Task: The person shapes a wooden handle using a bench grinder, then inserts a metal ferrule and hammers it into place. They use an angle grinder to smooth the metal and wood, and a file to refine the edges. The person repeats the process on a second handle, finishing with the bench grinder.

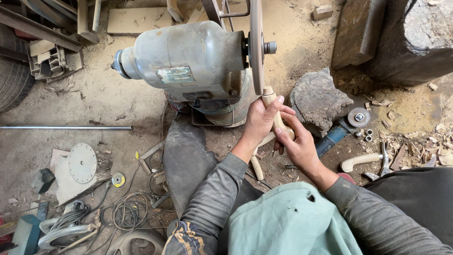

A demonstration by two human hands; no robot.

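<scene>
Now, L hand (pixel 258 120) & R hand (pixel 297 144) both gripping wooden piece (pixel 275 114), tip touching sanding disc (pixel 256 45)

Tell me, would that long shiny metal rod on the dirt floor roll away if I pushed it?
Probably yes: the long shiny metal rod looks round and smooth, so a sideways push would likely roll it, though the gritty sawdust-covered floor may slow it. It lies perfectly straight, so it seems stiff rather than bendy. Being metal, it is likely heavy for how thin it is.
</scene>
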